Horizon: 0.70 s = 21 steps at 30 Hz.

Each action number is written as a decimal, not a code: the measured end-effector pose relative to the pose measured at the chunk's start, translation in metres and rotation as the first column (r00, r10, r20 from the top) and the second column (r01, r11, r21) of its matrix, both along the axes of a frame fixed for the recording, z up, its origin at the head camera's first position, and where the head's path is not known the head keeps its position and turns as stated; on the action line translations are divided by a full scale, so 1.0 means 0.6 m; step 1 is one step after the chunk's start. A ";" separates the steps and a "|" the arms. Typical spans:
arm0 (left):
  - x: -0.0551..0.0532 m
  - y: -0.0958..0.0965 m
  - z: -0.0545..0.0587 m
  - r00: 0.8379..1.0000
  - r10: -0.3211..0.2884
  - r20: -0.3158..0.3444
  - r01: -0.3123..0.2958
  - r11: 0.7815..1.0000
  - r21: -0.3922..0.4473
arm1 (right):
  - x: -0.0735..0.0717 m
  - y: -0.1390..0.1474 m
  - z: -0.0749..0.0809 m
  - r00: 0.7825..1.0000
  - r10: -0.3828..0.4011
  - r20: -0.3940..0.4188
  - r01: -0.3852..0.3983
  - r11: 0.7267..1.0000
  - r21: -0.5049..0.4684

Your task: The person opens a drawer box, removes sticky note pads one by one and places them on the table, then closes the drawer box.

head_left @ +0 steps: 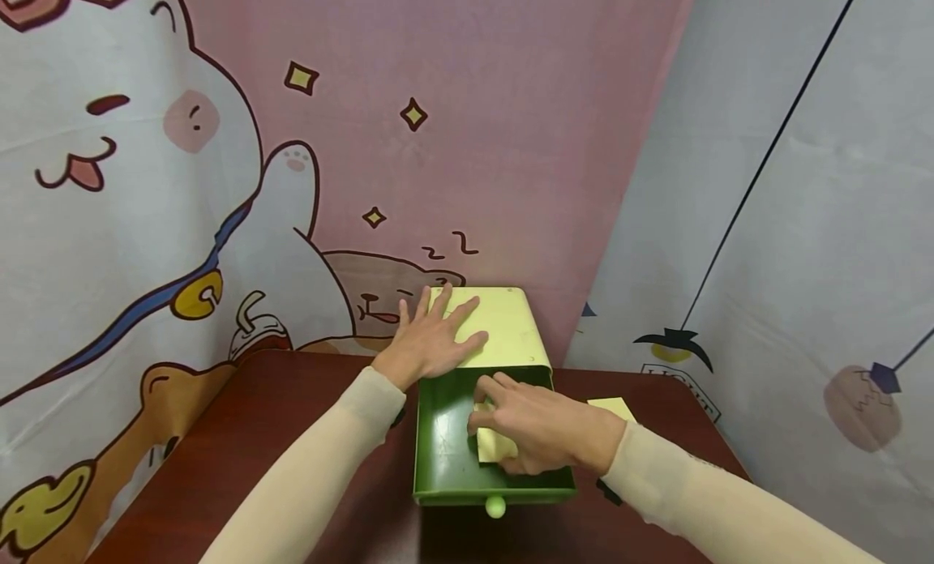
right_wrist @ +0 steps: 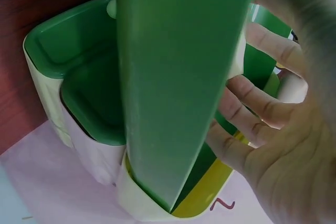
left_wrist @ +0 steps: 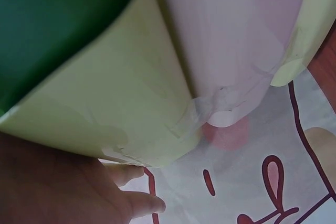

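A small drawer cabinet with a pale yellow top (head_left: 503,329) stands on the table, its green top drawer (head_left: 445,471) pulled out toward me. My left hand (head_left: 432,337) rests on the cabinet top with its fingers spread; in the left wrist view its fingers (left_wrist: 139,203) lie along the pale yellow casing (left_wrist: 121,98). Inside the drawer my right hand (head_left: 543,425) pinches a piece of yellow paper (head_left: 493,446) between curled fingers. From the right wrist, the green drawer wall (right_wrist: 181,66) covers part of that hand (right_wrist: 286,135) and most of the paper (right_wrist: 238,59).
A round light green knob (head_left: 495,507) sticks out from the drawer front. Another pale yellow piece (head_left: 614,407) lies behind my right wrist on the dark red table (head_left: 292,434). Lower green drawers (right_wrist: 73,35) sit shut below. A printed cloth (head_left: 511,143) hangs close behind.
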State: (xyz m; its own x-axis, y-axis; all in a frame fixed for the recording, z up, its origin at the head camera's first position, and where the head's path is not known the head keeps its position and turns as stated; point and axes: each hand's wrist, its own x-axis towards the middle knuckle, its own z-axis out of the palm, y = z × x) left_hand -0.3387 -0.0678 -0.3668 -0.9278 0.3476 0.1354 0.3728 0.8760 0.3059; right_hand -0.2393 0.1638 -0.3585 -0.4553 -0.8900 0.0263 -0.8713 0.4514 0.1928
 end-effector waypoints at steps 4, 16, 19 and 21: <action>0.001 0.000 0.001 1.000 -0.002 0.000 0.002 1.000 0.002 | -0.001 0.003 -0.005 1.000 0.013 -0.007 -0.013 0.999 -0.041; 0.004 -0.001 -0.001 1.000 -0.003 0.002 0.003 1.000 0.007 | 0.002 0.012 -0.013 0.999 0.033 -0.008 -0.033 0.991 -0.129; 0.003 -0.001 -0.001 1.000 -0.005 0.002 0.005 1.000 0.014 | 0.003 0.013 -0.014 1.000 0.029 -0.006 -0.030 0.989 -0.144; 0.003 -0.001 0.000 1.000 -0.005 -0.004 0.005 1.000 0.012 | 0.003 0.014 -0.014 1.000 0.026 -0.001 -0.026 0.988 -0.151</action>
